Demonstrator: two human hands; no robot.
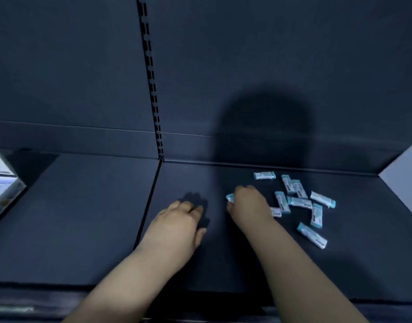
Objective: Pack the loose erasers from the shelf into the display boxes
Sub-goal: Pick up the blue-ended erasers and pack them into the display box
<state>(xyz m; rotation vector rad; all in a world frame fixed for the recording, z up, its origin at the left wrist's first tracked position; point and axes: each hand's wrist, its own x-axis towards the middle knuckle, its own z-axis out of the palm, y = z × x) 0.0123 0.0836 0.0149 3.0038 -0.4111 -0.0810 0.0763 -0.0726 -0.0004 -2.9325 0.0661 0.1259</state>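
Several loose erasers (pixel 300 202) in white and teal wrappers lie scattered on the dark shelf (pixel 223 252), right of centre. My right hand (pixel 248 206) is at the left edge of that pile, fingers closed around one eraser (pixel 230 197) whose teal end sticks out on the left. Another eraser (pixel 276 211) is partly hidden behind my right wrist. My left hand (pixel 179 226) rests flat on the shelf to the left, fingers slightly curled, holding nothing. A white display box (pixel 2 183) shows partly at the far left edge.
A slotted upright (pixel 151 78) divides the dark back panel, and a seam (pixel 149 206) splits the shelf into two boards. A pale side panel (pixel 405 183) closes the right end. The shelf's front lip (pixel 60 297) runs along the bottom.
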